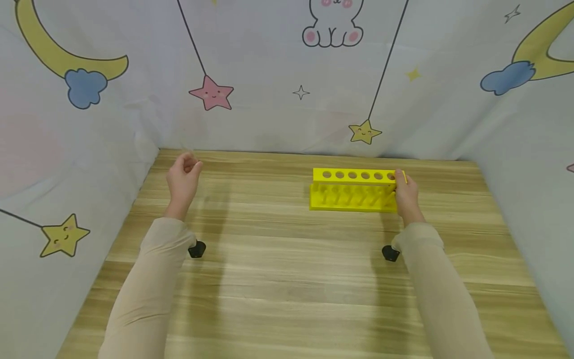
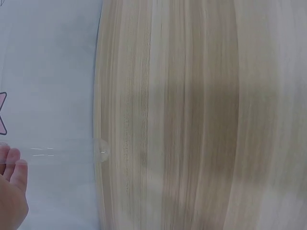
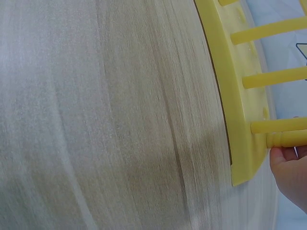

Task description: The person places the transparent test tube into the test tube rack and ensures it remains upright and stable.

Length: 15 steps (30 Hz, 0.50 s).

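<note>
A patterned cloth [image 1: 269,55] hangs behind and at both sides of a wood-grain desk [image 1: 287,279], its lower edge meeting the desk's back edge close behind the hands. Two pale sleeves [image 1: 143,294] reach forward from the near side, well apart.

The yellow test tube rack [image 1: 354,207] stands at the far right part of the desk, long side facing the person, and appears to rest flat. Its grip matters: a light downward hold at the end would best keep the base from sliding or tipping.

The right hand [image 1: 406,195] grips the rack's right end, fingers curled round the end support and thumb on the top bar. That thumb partly covers the rightmost hole [image 1: 391,176] — the other five are unobstructed, so easier to use. The left hand [image 1: 182,179] is raised near the far left, well apart from the rack, its fingers pinching a clear tube [image 2: 60,151].

The tube seems roughly upright, rounded end down; a gentle pinch high on the wall, without tilting, suits it. Being transparent, it barely shows from above — so care with its lower end seems wise. Small black pieces [image 1: 197,249] sit at each cuff and could catch if either wrist dips.
</note>
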{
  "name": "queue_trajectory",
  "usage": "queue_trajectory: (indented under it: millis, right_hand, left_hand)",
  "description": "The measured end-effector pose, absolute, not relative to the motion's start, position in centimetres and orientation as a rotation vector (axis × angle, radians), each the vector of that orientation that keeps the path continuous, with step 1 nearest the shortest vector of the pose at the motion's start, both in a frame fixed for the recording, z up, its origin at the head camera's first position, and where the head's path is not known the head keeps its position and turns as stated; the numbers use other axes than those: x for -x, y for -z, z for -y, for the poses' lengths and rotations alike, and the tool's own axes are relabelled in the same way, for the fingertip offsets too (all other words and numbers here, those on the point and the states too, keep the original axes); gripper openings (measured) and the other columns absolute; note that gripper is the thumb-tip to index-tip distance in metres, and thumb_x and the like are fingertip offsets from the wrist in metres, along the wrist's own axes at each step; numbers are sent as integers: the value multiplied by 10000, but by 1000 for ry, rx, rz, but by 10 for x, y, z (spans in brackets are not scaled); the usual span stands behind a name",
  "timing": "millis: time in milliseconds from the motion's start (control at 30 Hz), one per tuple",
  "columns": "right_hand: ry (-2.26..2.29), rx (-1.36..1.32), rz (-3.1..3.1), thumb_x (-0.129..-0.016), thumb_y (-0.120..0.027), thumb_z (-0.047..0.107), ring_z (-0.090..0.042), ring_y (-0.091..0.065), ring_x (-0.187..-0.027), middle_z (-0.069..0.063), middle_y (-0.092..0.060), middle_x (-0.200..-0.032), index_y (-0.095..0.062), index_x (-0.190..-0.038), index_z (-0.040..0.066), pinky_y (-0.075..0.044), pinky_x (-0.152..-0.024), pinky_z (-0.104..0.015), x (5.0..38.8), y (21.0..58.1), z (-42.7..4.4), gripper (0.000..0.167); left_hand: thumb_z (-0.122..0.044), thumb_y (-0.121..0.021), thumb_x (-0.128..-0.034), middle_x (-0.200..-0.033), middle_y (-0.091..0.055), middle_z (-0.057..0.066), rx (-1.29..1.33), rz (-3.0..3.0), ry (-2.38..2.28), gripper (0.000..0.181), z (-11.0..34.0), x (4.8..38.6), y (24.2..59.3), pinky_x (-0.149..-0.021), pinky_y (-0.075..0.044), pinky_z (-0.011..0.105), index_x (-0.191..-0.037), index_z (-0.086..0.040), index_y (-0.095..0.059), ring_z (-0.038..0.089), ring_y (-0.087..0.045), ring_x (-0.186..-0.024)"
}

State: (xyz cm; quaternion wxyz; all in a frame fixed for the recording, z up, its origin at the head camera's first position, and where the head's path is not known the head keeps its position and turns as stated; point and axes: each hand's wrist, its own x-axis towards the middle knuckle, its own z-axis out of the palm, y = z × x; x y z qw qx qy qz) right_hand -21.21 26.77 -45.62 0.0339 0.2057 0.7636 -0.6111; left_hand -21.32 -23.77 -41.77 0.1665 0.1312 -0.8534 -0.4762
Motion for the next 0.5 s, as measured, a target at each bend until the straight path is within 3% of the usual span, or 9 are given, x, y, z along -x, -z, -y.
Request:
queue_trajectory:
  millis: [167,500]
  right_hand:
    - [1884,-641,-2341,-890,-284,546,-104,-344,-873,44,-352,-927,-478,-941,218,-309,-812,-262,213,456,-268,385]
    - [1872,-682,-2344,-873,-295,573,-140,-346,-951,63,-358,-963,-483,-944,209,-310,-856,-262,213,457,-268,415]
  left_hand:
    - [-204,-558,-864,-1062,-599,126,-354,2411,1379,341,236,214,416,-821,-454,207,-1162,-43,-518,118,-544,-931]
    - [-185,-587,-845,-1030,-611,122,-354,2401,1377,310,230,215,413,-764,-450,157,-1116,-42,-542,45,-536,-862]
